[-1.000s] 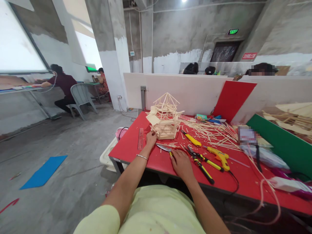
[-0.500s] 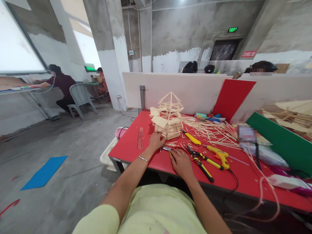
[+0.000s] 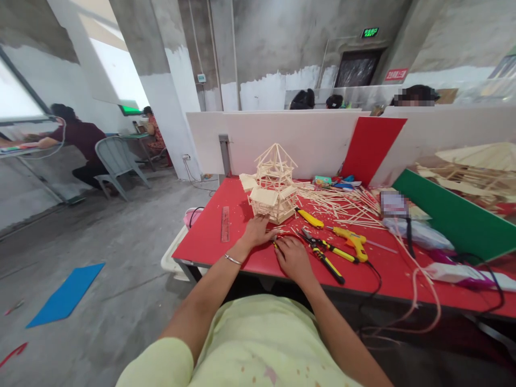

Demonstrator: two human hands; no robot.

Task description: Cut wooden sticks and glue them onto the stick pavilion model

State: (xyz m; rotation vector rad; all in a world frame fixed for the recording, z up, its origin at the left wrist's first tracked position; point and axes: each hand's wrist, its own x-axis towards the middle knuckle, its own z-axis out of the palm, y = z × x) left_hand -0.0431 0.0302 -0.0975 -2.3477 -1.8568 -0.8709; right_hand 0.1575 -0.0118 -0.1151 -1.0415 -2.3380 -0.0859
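Note:
A pale wooden stick model of a tiered pavilion stands on the red table. My left hand is at the model's near base, fingertips against or just before it, thumb spread to the right; no held object shows. My right hand lies low on the table with curled fingers over a small tool, of which only a yellow bit shows; its kind is hidden. Right of that hand lie black-and-yellow pruning shears. A yellow-handled cutter is beside the model.
A yellow glue gun with a cord lies to the right. Loose wooden sticks cover the back of the table. A clear ruler lies left. White panels and a green board border the table. Other people sit beyond.
The view has shifted, so the table and model sit further left and higher. My left thumb has come nearer my right fingers. The silver tool end in front of my right hand is now mostly hidden.

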